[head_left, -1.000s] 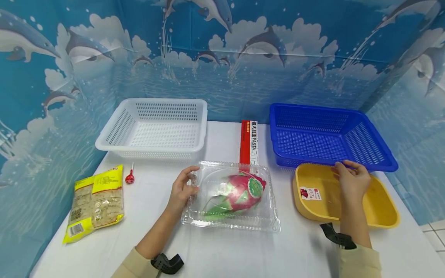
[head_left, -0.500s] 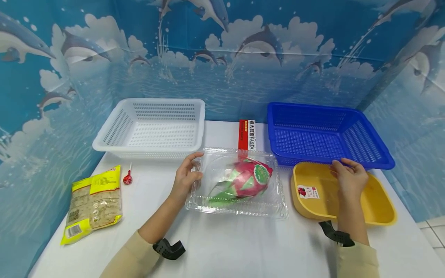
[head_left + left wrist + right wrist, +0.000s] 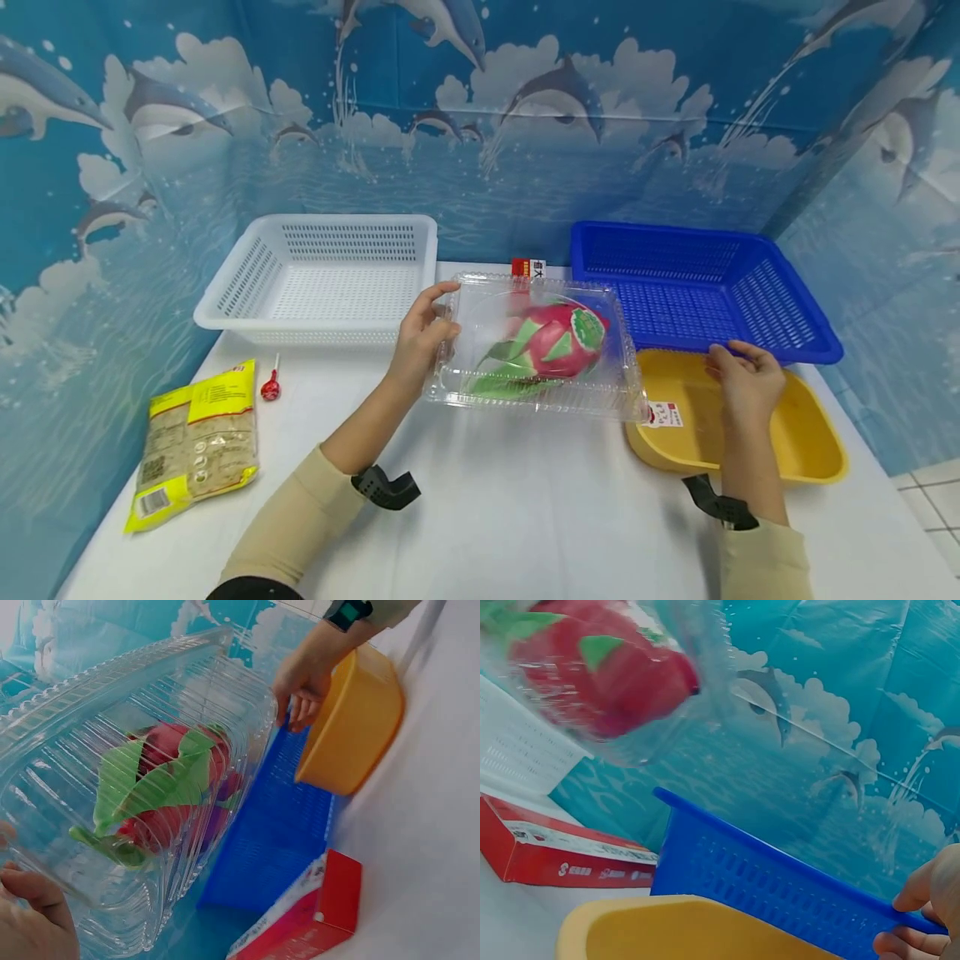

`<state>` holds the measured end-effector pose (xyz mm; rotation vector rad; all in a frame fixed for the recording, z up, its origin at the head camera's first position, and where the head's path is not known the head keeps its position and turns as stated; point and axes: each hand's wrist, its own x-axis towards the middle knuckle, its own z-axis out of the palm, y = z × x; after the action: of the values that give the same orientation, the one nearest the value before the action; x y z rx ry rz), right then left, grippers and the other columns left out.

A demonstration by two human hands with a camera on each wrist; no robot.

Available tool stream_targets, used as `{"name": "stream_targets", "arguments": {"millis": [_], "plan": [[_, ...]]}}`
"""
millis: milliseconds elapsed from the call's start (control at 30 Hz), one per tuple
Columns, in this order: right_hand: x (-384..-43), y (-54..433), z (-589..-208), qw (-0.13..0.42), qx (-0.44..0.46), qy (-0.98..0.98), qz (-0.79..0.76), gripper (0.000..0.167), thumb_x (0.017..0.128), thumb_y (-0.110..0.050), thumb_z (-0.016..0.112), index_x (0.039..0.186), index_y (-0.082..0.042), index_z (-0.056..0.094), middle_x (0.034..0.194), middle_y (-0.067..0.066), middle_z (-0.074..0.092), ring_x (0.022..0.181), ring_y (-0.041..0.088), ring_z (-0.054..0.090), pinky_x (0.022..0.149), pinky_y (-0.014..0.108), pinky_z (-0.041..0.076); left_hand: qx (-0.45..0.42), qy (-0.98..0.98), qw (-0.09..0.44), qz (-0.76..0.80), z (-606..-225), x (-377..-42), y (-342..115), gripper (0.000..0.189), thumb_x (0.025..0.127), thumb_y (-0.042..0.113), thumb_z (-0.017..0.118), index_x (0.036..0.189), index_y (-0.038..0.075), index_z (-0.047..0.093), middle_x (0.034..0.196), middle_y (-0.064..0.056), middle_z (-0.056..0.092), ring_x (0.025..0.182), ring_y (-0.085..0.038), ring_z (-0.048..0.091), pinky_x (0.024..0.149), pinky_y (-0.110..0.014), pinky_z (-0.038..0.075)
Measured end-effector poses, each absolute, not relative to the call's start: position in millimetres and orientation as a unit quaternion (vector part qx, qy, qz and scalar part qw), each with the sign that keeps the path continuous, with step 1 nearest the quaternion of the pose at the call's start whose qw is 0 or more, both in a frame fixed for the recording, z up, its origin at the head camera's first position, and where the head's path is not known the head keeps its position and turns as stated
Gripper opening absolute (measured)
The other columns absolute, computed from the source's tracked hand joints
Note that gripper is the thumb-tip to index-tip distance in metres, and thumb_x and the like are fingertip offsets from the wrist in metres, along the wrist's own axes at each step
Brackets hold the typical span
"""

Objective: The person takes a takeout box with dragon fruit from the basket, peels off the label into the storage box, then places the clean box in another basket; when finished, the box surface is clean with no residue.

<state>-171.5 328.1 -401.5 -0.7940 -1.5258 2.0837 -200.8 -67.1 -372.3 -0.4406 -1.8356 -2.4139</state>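
Observation:
My left hand (image 3: 420,337) grips the left edge of a clear plastic clamshell box (image 3: 536,407), held up over the middle of the table and slightly tilted. Inside the box lies a red dragon fruit (image 3: 558,340) with green leaf tips and a round green sticker. In the left wrist view the thumb (image 3: 37,896) presses on the box's end. On the right, my right hand (image 3: 752,387) pinches the front rim of the blue basket (image 3: 780,892) between thumb and fingers, its forearm crossing over a yellow basin (image 3: 817,429).
At the back left stands a white basket (image 3: 315,325). A red and white pasta box (image 3: 577,855) lies between the baskets, mostly behind the clamshell in the head view. A red lollipop (image 3: 271,388) and a yellow-ended food bag (image 3: 198,450) lie at the left.
My left hand has raised the clamshell box with the dragon fruit and carried it away from me and to the right, toward the blue basket. The right hand keeps its hold on the basket rim.

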Motion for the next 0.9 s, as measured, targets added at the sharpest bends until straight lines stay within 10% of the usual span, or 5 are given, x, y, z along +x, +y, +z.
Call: {"name": "stream_targets", "arguments": {"millis": [900], "plan": [[-173,329,-405,0.225,-0.286,-0.557,0.746,0.023,0.088,-0.004,0.07,0.104,-0.01,0.054,0.074,-0.003,0.066,0.064,0.009,0.065,0.06,0.017,0.054,-0.164,-0.509,-0.008,-0.845,-341,-268,17,0.046,0.084,-0.004,0.051,0.129,0.006,0.057,0.067,0.003,0.055,0.04,-0.005,0.024,0.037,-0.019,0.023]]}}
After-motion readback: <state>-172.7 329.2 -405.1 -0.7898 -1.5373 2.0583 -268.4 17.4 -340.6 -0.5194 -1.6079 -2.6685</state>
